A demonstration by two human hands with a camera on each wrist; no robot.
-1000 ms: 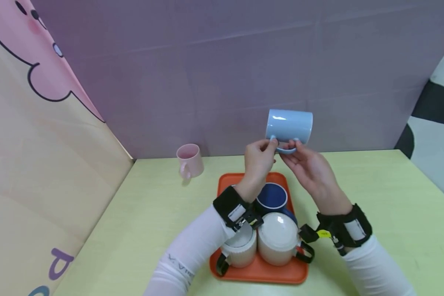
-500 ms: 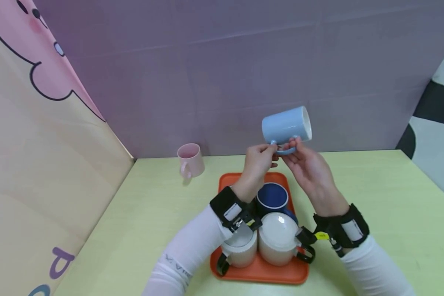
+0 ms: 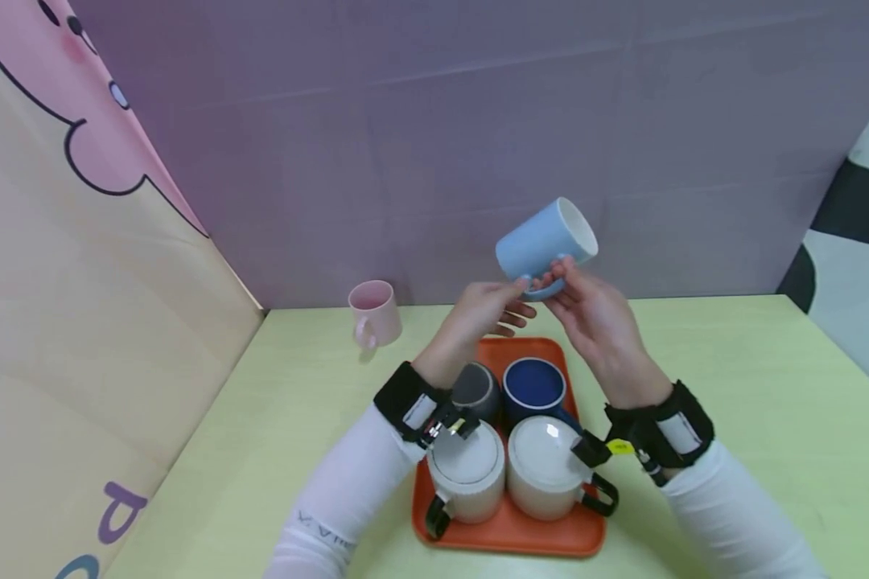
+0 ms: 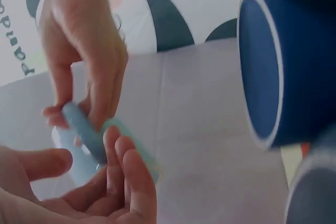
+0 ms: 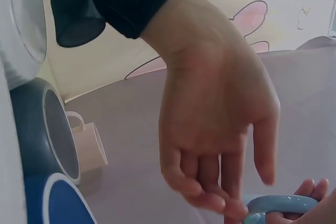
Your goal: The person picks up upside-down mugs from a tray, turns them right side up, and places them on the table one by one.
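A light blue mug (image 3: 539, 240) is held in the air above the orange tray (image 3: 510, 535), tilted with its opening toward the upper right. My right hand (image 3: 553, 280) pinches its handle (image 4: 84, 132) between thumb and fingers. My left hand (image 3: 508, 310) hovers just below and left of the handle, palm up with its fingers relaxed, and grips nothing. In the left wrist view the left hand's fingers (image 4: 123, 174) lie right by the handle. The right wrist view shows the left hand (image 5: 215, 156) hanging loose above the handle (image 5: 278, 205).
On the tray stand a dark grey mug (image 3: 475, 390), a navy mug (image 3: 534, 384) and two upside-down white mugs (image 3: 467, 474) (image 3: 546, 474) with black handles. A pink mug (image 3: 372, 314) stands at the back left of the green table (image 3: 731, 362). Purple and printed panels wall in the table.
The blue mug has tipped so its opening now faces up and to the right. My left hand has let go of the handle and dropped down-left, uncovering the dark grey mug.
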